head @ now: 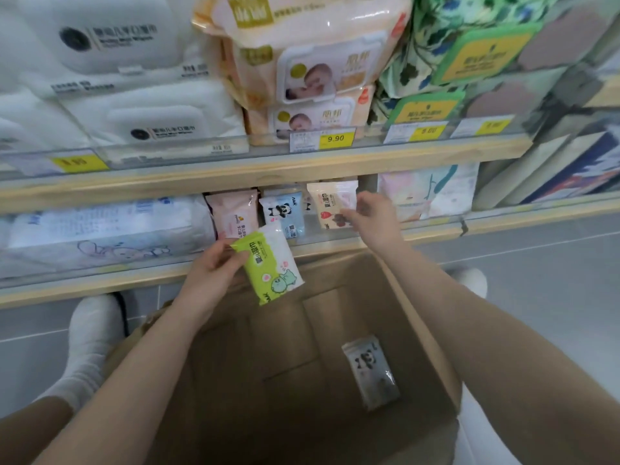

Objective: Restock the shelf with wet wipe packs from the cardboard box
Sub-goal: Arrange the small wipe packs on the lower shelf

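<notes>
While my left hand point(214, 266) pinches the green pack point(268, 265) by its left edge, thumb on the face and fingers curled behind, I hold it just above the box point(419, 297) and in front of the lower shelf point(100, 290), tilted, so it is ready to slot into the row. My right hand point(367, 218) is further in, its fingertips pinching the lower right corner of the cream pack point(330, 204); I judge that is to stand it upright and square it in line. The grip on each side is closed on its pack, then. The row sits upright behind the shelf's lip, faces out, so labels read from the aisle. Counting small packs: three stand in the row, a pink pack point(231, 213) on the left, a panda pack point(283, 213) in the middle, the cream one on the right; a fourth seems to sit behind the panda one, but I cannot tell. One green is in hand. One last pack point(370, 374) lies flat on the box floor, near the right wall, so I judge the restocking is almost finished. Two socked feet point(90, 337) stand on the floor either side of the box.
</notes>
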A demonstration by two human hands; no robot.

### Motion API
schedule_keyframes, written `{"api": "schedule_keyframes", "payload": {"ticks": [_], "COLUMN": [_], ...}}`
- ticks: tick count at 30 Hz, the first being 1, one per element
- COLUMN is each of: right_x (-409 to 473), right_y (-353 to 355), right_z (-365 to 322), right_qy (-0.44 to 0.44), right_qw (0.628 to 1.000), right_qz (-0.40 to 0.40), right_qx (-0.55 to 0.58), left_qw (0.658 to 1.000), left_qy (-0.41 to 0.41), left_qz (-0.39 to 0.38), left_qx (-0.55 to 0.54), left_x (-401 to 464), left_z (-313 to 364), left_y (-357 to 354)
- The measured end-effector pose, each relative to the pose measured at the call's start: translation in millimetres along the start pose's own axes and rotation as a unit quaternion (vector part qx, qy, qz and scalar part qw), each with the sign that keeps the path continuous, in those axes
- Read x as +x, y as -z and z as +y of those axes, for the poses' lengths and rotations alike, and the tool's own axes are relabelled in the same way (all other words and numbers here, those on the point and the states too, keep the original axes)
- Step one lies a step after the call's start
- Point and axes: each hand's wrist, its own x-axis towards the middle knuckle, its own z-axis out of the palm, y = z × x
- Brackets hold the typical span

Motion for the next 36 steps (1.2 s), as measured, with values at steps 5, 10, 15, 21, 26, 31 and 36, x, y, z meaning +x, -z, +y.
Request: {"api": "schedule_keyframes", "payload": {"ticks": [5,10,15,21,26,31,36], "right_x": [26,50,41,-17,-69,-59,-16], "right_y": [-27,-43,-44,-15,10,15,7], "right_z": [7,23,17,-10,-17,-6,-6], "right_qy": [-0.088,-0.138,-0.137,-0.109,-0.092,-0.01,0.054], "right_qw": [0.996,0.986,0.986,0.991,0.974,0.994,0.995], "right_qz": [0.015,0.076,0.085,-0.042,-0.183,-0.088,0.013], "right_qx": [-0.03,-0.049,-0.031,0.061,0.098,0.061,0.083], "left_qw": [1.0,0.999,0.999,0.999,0.997,0.991,0.884], "left_qy": [0.008,0.011,0.012,0.002,-0.024,-0.07,-0.124], "left_qz": [-0.012,-0.031,-0.038,-0.043,-0.069,-0.066,-0.099], "left_qx": [-0.002,-0.005,0.006,0.011,0.026,0.096,0.44], "left_x": [18,28,30,24,24,22,21], "left_z": [-14,-24,-21,-5,9,10,-29], "left_y": [-9,-13,-18,-44,-69,-78,-47]}}
